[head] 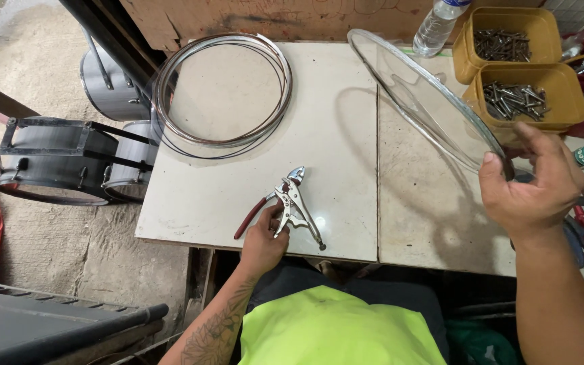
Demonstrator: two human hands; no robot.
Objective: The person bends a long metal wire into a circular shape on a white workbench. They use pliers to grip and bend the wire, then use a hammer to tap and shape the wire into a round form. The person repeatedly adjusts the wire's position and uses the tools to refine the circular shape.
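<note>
My left hand point(262, 242) rests at the table's front edge with its fingers on silver locking pliers point(297, 200). Red-handled pliers point(253, 215) lie right beside them. My right hand point(530, 182) grips the near rim of a round clear drum head point(422, 94) with a metal hoop. The drum head is tilted up over the right side of the table. Whether its far edge touches the table I cannot tell.
A stack of thin metal hoops point(223, 88) lies at the table's back left. Two yellow tubs of bolts point(514, 64) and a clear bottle point(439, 26) stand at the back right. Black drums point(59, 162) sit on the floor to the left. Blue scissors point(579, 236) lie under my right wrist.
</note>
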